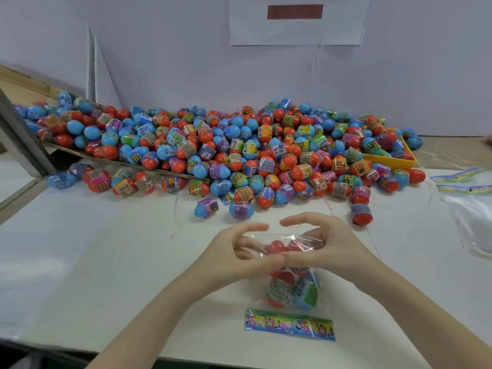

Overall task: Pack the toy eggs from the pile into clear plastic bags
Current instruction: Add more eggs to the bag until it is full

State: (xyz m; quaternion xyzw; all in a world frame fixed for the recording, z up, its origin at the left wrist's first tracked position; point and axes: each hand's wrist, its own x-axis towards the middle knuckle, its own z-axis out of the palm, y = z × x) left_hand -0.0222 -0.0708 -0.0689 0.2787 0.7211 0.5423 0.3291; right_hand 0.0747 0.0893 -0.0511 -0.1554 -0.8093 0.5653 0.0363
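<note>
A clear plastic bag [290,265] is gripped at its mouth by the left hand [239,251] and the right hand [324,246] — fingers curled round the film. Four toy eggs, apparently, are held inside. The pile [226,150] is heaped across the worktop [106,249] behind.

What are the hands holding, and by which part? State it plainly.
Both the left hand and the right hand pinch the clear plastic bag at its open far end; toy eggs lie inside.
</note>
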